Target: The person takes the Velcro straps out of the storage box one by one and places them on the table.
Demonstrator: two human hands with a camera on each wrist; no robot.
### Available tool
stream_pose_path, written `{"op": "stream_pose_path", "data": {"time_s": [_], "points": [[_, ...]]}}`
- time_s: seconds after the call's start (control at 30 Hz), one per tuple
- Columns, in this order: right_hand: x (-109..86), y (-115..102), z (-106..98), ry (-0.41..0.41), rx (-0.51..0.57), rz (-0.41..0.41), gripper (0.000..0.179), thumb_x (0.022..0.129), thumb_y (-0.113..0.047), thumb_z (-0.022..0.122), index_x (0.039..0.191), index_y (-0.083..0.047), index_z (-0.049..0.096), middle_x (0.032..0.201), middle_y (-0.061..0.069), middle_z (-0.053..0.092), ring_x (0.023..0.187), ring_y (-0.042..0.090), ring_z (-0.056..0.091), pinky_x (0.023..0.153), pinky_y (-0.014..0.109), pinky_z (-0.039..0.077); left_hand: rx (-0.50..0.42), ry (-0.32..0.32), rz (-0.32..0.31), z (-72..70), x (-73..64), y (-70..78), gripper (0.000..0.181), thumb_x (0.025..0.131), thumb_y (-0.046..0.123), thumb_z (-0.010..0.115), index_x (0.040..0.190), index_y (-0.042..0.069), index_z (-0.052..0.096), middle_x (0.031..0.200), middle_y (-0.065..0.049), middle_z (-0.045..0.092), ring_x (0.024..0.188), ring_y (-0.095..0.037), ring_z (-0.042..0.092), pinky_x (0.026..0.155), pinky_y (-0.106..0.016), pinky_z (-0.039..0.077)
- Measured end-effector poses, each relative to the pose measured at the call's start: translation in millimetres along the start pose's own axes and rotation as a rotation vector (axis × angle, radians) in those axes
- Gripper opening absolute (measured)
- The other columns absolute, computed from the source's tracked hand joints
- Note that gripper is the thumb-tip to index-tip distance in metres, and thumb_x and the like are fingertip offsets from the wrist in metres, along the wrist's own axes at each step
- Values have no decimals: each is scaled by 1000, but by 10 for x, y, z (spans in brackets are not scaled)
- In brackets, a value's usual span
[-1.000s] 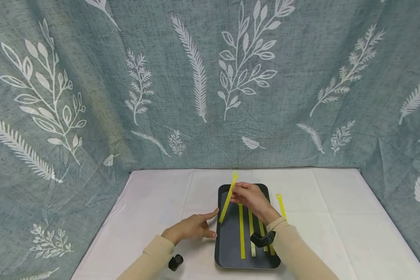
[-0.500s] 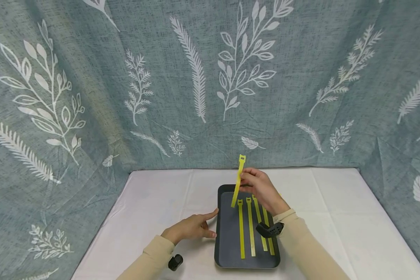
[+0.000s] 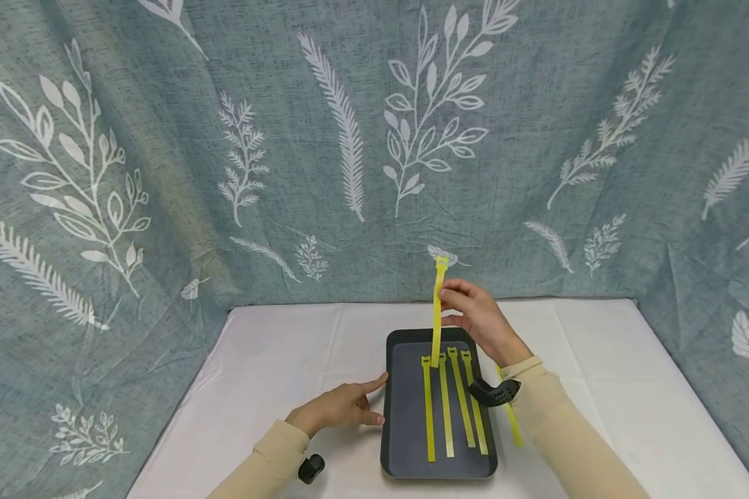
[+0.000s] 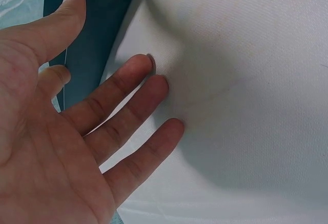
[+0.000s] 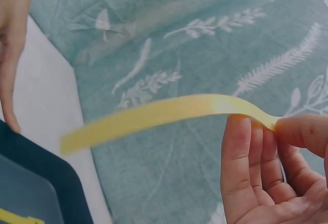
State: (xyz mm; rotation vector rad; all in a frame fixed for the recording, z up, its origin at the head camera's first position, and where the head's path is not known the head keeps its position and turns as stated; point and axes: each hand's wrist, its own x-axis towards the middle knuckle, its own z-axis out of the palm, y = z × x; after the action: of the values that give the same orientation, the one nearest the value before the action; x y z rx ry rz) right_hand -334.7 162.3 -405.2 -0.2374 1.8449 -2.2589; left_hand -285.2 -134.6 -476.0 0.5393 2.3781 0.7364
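Observation:
My right hand (image 3: 479, 320) pinches a yellow cable tie strap (image 3: 437, 319) between thumb and fingers, its slotted head upward. In the right wrist view the strap (image 5: 154, 115) bends in a gentle curve away from the fingertips. The strap's lower end overlaps the far part of a dark rectangular tray (image 3: 406, 416) in the head view. Several like straps (image 3: 429, 416) lie lengthwise in the tray, roughly side by side. At the tray's left rim my left hand (image 3: 340, 405) rests with fingers extended, index finger and thumb right at the edge; the left wrist view shows the fingers spread.
Another yellow strap (image 3: 514, 424) lies on the white tablecloth (image 3: 599, 388) to the right of the tray, partly hidden by the right forearm. A blue-green curtain with white leaf prints (image 3: 374, 173) hangs behind the table and along its sides.
My right hand has lifted the strap from over the tray's left part, moving up and to the right. The strap now hangs more upright. The left hand stays at the rim.

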Motion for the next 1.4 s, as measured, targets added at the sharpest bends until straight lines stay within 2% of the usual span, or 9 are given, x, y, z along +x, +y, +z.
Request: {"op": "stream_pose_path", "data": {"time_s": [0.33, 0.6, 0.8, 1.1, 1.4], "points": [[-44, -117, -319, 60, -98, 25, 35, 105, -23, 57, 133, -2, 54, 102, -7, 62, 94, 10, 60, 80, 27, 56, 0, 10, 1, -13, 2, 3, 84, 90, 34, 77, 160, 20, 32, 94, -3, 68, 79, -13, 59, 86, -43, 49], [-201, -131, -675, 117, -167, 66, 38, 104, -28, 59, 134, -5, 54, 104, -9, 61, 95, 8, 59, 81, 25, 56, -6, 6, -1, -13, 8, -13, 84, 90, 34, 77, 160, 22, 32, 93, -2, 68, 78, -12, 60, 87, -44, 49], [-312, -88, -870, 158, -225, 115, 45, 105, -30, 58, 139, -2, 50, 105, -10, 61, 96, 8, 58, 80, 25, 55, -7, 7, 3, -12, 13, -26, 85, 90, 34, 77, 160, 22, 31, 93, -1, 67, 79, -13, 59, 86, -43, 48], [-446, 54, -1078, 180, -299, 223, 54, 106, -31, 56, 146, 2, 44, 108, -7, 59, 95, 8, 57, 81, 27, 55, -14, 7, 11, -6, 8, -24, 84, 90, 33, 77, 160, 20, 32, 91, -1, 66, 77, -13, 58, 84, -40, 48], [-558, 351, -1279, 189, -322, 306, 56, 105, -31, 56, 147, 4, 43, 105, -5, 60, 92, 9, 58, 79, 28, 55, -10, 7, 8, -17, 19, -26, 84, 90, 33, 77, 160, 21, 32, 92, -1, 66, 78, -12, 59, 85, -41, 48]]}}
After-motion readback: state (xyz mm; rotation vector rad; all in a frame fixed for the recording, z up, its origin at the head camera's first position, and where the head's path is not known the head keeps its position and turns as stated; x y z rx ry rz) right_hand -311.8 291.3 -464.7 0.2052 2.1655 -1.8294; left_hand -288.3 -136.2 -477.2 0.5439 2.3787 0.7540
